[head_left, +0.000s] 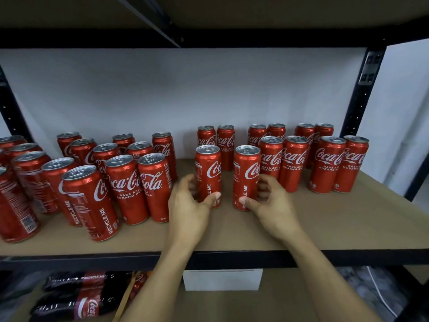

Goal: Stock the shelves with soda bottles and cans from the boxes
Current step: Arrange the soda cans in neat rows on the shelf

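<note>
Two bare forearms reach up from six o'clock over the black front edge of the shelf, and each ends in a hand wrapped on a can: the left hand [188, 206] curls round the left can [207, 169], thumb across its front near the base and fingers round its far side, while the right hand [272, 205] grips the right can [245, 173] in mirror image; the fingers are smeared by blur, so how firmly they press I cannot tell. Both cans stand upright on the brown shelf board [325, 225] at the centre of the view, with a gap between them. At nine o'clock a loose crowd of cans [126, 189] fills the board; at two o'clock neater pairs of cans [327, 165] stand in rows toward the white back wall, and the right can is just beside the nearest of them. At seven o'clock, on the lower shelf, soda bottles [76, 297] lie on their sides. This reads as the placing step, two cans being set in the open middle stretch. The next move likely calls for sliding the pair toward twelve o'clock, in line with the two cans behind, then letting go cleanly without knocking the neighbours, and reaching for more from the boxes, which are not in view
</note>
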The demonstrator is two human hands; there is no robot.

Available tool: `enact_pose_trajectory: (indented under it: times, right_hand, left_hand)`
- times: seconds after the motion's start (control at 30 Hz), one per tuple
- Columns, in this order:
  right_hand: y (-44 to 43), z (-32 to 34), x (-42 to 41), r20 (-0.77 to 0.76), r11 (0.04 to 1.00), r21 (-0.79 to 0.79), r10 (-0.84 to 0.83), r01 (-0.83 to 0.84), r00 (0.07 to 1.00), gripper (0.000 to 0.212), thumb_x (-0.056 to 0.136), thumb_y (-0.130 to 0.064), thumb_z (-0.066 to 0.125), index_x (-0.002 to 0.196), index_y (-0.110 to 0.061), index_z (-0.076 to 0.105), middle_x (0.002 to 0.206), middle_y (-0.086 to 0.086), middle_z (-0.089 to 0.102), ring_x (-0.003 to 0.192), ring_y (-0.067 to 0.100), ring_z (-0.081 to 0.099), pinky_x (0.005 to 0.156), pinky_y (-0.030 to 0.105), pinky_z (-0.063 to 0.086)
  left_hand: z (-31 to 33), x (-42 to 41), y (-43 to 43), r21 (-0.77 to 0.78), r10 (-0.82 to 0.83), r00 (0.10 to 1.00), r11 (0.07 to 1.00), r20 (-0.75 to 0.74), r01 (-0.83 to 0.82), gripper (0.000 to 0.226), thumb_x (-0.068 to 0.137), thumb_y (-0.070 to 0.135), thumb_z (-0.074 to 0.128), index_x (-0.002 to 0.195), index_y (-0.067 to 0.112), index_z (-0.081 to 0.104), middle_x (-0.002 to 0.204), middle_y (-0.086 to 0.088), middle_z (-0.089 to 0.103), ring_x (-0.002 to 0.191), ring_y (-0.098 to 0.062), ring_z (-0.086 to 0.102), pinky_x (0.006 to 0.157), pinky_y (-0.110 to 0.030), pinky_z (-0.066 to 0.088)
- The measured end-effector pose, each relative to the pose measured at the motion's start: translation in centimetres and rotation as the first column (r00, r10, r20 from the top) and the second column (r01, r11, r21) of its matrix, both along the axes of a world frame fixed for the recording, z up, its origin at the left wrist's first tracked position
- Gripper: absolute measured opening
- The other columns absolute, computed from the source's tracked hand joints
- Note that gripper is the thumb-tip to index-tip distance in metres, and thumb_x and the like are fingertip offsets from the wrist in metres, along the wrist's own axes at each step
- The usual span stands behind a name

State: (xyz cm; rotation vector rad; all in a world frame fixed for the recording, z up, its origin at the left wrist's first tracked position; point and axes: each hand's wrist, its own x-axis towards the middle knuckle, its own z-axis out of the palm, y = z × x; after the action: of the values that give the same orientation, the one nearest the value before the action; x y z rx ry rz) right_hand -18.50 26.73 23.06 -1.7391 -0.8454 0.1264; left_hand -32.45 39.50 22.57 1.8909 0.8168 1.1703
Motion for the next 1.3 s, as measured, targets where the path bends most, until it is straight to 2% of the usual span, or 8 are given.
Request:
enact_pose_trajectory:
  times: [0.1,0.23,0.37,0.57,0.67,0.9,1.13,1.3]
  right_hand:
    - [1.3,0.1,-0.6,0.061,0.997,0.01,-0.078,0.078,0.995,0.07,0.075,-0.024,0.089,0.134,-0.02,0.052,0.126,-0.004,0.063,0.11,0.011,0.062,0.091,0.025,0.051]
    - [3.0,0.1,-0.8,0.129,0.989,0.017,-0.146,0.145,0.981,0.07,0.072,-0.029,0.091,0.129,-0.019,0.052,0.124,0.0,0.065,0.11,0.015,0.063,0.092,0.029,0.053]
    - [3.0,0.0,-0.1,-0.009,1.0,0.01,-0.018,0.018,1.0,0.073,0.08,-0.019,0.086,0.143,-0.019,0.047,0.137,0.002,0.061,0.122,0.016,0.06,0.105,0.034,0.05]
    - [3.2,0.0,0.4,-0.03,1.0,-0.016,0.011,-0.012,0.999,0.067,0.085,-0.005,0.078,0.145,-0.016,0.049,0.135,0.005,0.063,0.122,0.016,0.061,0.102,0.027,0.048]
    - [4.2,-0.1,0.4,0.036,0.998,-0.023,-0.06,0.061,0.998,0.063,0.081,-0.011,0.083,0.138,-0.016,0.055,0.127,0.004,0.068,0.115,0.017,0.065,0.102,0.035,0.052]
    - [6.7,-0.5,0.8,0.181,0.975,-0.067,-0.196,0.211,0.964,0.055,0.08,-0.02,0.084,0.129,-0.015,0.059,0.123,0.005,0.066,0.113,0.024,0.064,0.099,0.039,0.052]
    - [6.8,-0.4,1.5,0.078,0.994,-0.041,-0.1,0.103,0.992,0.065,0.084,-0.013,0.08,0.142,-0.016,0.05,0.133,0.005,0.064,0.124,0.022,0.06,0.107,0.04,0.048]
    - [6.7,-0.3,1.9,0.044,0.995,-0.062,-0.07,0.073,0.997,0.067,0.089,-0.01,0.074,0.148,-0.019,0.044,0.139,0.004,0.061,0.127,0.023,0.058,0.109,0.042,0.047]
  left_hand:
    - [0.3,0.5,0.7,0.015,0.009,0.999,1.0,-0.045,-0.009,0.071,0.071,0.033,0.09,0.132,0.021,0.055,0.112,0.009,0.06,0.103,-0.009,0.06,0.082,-0.019,0.044]
    - [0.5,0.9,2.1,-0.042,-0.046,0.994,0.998,-0.098,0.042,0.07,0.078,0.025,0.086,0.139,0.018,0.052,0.126,0.003,0.064,0.11,-0.01,0.061,0.092,-0.028,0.049]
    - [0.6,1.2,3.0,-0.109,-0.069,0.993,0.992,-0.096,0.059,0.074,0.082,0.019,0.082,0.145,0.016,0.044,0.138,-0.003,0.061,0.123,-0.018,0.061,0.106,-0.038,0.049]
    - [0.5,1.6,2.2,-0.119,-0.003,0.997,0.993,-0.074,-0.006,0.087,0.071,0.038,0.09,0.141,0.015,0.044,0.132,-0.002,0.062,0.117,-0.018,0.062,0.095,-0.03,0.049]
    - [0.6,2.1,2.3,-0.104,0.037,0.994,0.993,-0.103,-0.048,0.073,0.074,0.036,0.088,0.132,0.013,0.05,0.126,-0.006,0.064,0.113,-0.022,0.063,0.087,-0.028,0.046]
    - [0.9,2.9,3.6,-0.148,-0.016,0.995,0.989,-0.103,0.0,0.057,0.085,0.022,0.08,0.134,0.014,0.049,0.131,-0.006,0.063,0.117,-0.023,0.062,0.096,-0.032,0.048]
    - [0.7,3.3,4.0,-0.147,-0.028,0.997,0.989,-0.068,0.017,0.078,0.073,0.037,0.088,0.135,0.019,0.044,0.13,-0.002,0.059,0.111,-0.017,0.06,0.092,-0.028,0.045]
    - [0.3,3.8,4.3,-0.106,0.007,0.996,0.994,-0.085,-0.016,0.068,0.076,0.036,0.087,0.13,0.016,0.049,0.129,-0.006,0.059,0.117,-0.024,0.06,0.094,-0.031,0.045]
